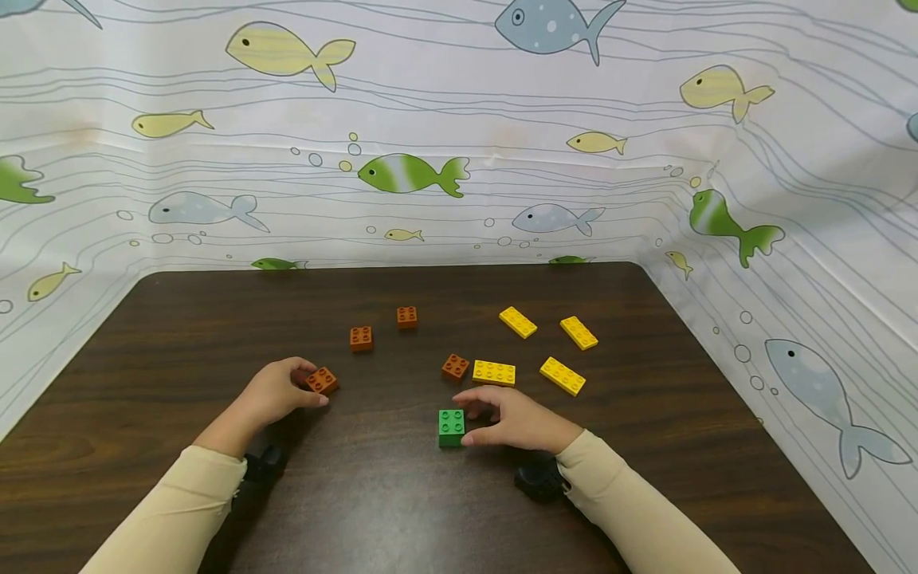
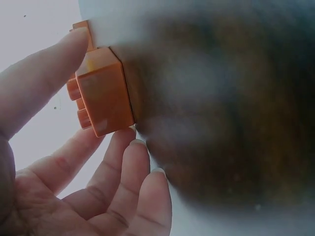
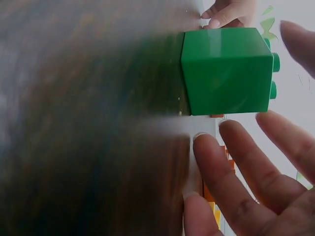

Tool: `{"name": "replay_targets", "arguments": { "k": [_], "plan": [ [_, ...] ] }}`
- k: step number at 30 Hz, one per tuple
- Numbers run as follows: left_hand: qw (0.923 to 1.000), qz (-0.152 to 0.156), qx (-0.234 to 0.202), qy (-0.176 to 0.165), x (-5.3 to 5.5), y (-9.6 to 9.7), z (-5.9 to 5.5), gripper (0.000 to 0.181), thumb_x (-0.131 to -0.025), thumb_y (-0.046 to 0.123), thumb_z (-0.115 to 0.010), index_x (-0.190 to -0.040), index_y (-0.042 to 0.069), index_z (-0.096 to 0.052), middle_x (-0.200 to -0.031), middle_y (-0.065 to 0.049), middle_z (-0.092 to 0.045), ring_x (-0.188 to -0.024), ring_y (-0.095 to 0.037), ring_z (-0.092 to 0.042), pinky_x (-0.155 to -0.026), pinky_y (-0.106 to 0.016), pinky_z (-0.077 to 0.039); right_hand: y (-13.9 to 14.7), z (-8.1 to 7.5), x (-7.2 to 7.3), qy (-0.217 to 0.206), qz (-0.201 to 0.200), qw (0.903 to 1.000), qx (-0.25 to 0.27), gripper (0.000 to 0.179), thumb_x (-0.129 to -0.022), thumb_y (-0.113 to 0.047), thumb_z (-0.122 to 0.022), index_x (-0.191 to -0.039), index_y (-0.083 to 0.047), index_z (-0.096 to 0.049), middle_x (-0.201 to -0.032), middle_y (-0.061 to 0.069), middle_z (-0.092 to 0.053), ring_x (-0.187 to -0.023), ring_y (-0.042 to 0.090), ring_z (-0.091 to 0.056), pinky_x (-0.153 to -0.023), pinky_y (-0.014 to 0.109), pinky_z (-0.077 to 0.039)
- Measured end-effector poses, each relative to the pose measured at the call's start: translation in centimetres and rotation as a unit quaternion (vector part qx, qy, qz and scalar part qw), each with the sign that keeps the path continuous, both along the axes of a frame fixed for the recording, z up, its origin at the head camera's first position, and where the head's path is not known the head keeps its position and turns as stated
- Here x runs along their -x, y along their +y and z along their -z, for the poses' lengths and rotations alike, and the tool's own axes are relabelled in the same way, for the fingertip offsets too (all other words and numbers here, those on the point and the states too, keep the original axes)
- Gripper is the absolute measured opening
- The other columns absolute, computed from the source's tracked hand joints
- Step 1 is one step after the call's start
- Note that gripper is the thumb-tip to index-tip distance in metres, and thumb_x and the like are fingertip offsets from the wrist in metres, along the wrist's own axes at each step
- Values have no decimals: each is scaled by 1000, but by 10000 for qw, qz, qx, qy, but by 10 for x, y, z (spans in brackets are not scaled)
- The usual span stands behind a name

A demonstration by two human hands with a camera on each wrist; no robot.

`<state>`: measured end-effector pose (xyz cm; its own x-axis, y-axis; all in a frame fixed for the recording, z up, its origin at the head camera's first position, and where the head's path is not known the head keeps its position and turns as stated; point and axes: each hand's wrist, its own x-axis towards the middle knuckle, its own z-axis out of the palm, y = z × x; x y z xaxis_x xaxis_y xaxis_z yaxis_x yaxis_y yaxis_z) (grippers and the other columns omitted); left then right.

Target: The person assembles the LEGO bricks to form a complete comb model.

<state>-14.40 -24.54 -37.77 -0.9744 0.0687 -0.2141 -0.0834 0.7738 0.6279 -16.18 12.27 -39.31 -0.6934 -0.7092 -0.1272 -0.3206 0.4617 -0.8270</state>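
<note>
In the head view, my left hand [image 1: 276, 389] holds an orange four-stud brick [image 1: 322, 381] on the table, left of centre. The left wrist view shows that brick [image 2: 106, 96] between the thumb above and fingertips below, its base against the table. My right hand [image 1: 518, 418] is spread beside a green four-stud brick [image 1: 451, 428]. Gaps show between the right thumb and the green brick [image 3: 226, 73] in the right wrist view, and the fingers are extended close to its side. Whether a fingertip touches it, I cannot tell.
Further orange bricks stand behind: one at left [image 1: 362, 339], one farther back [image 1: 406, 317], one near the middle [image 1: 455, 367]. Several flat yellow eight-stud bricks [image 1: 494, 373] lie at the right. A fish-patterned sheet [image 1: 445, 231] borders the dark table [image 1: 358, 494].
</note>
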Motion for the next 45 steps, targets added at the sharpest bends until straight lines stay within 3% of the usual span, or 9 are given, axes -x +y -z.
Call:
{"name": "replay_targets", "arguments": {
  "k": [12, 28, 34, 45],
  "plan": [
    [10000, -16, 25, 24, 1, -1, 0, 54, -81, 17, -77, -121, -10, -53, -114, -30, -56, -94, -36, -57, -77, -47, -48, -3, 2, 0, 143, -50, 9997, -182, 47, -85, -23, -75, -128, -14, -59, -111, -3, -61, -102, 15, -56, -84, 30, -48],
    [9999, 12, 97, 121, 1, 2, 0, 49, -83, 16, -75, -121, -9, -54, -116, -30, -56, -97, -37, -56, -81, -50, -46, -5, 5, 1, 280, -96, 9991, -317, 35, -88, -22, -72, -121, -17, -61, -108, -7, -61, -98, 12, -58, -82, 26, -49],
    [9997, 40, -36, 228, -2, 6, -3, 50, -84, 17, -74, -122, -8, -54, -119, -30, -56, -101, -39, -55, -81, -51, -47, -7, 3, 2, 188, -133, 9992, -341, 36, -87, -21, -72, -121, -15, -61, -107, -5, -62, -96, 10, -58, -82, 25, -48],
    [9968, 155, -467, 634, -4, 25, -8, 49, -86, 19, -73, -122, -7, -55, -107, -20, -62, -92, -30, -59, -71, -41, -49, -8, 3, 4, 87, -248, 9993, -253, 35, -87, -18, -73, -119, -12, -61, -105, -3, -61, -94, 14, -57, -81, 25, -47]
  ]
}}
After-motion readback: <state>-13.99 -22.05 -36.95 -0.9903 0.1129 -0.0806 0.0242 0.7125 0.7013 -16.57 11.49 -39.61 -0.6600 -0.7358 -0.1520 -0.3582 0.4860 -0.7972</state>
